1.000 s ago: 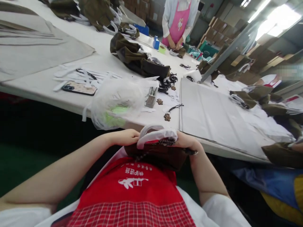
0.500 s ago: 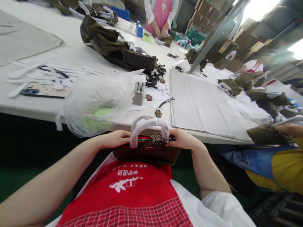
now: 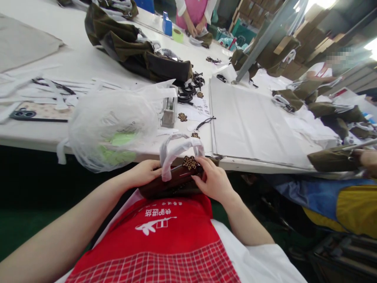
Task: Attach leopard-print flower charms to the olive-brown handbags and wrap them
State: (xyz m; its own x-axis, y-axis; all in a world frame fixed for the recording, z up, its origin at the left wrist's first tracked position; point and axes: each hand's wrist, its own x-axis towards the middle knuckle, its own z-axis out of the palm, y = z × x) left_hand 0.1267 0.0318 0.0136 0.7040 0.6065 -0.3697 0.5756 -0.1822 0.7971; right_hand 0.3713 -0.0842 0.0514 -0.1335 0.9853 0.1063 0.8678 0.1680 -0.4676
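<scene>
Handbag (image 3: 173, 182) partly out of sight behind right hand (image 3: 215, 182)

Left hand (image 3: 149, 171): one, at the left end of the bag (image 3: 160, 188), fingers curled, gripping its upper edge. Left forearm (image 3: 82, 212): one, bare, slanting away to the bag's left, wrist nearly straight. Right hand (image 3: 216, 181): one, over the bag's right part, thumb and forefinger parted. Right forearm (image 3: 250, 224): one, bare, slanting away to the bag's right.

Workshop: olive bags (image 3: 171, 66) are spread along a long white tabletop (image 3: 74, 53), cardboard boxes (image 3: 255, 12) are stacked behind, red and pink aprons (image 3: 188, 232) are worn.
</scene>
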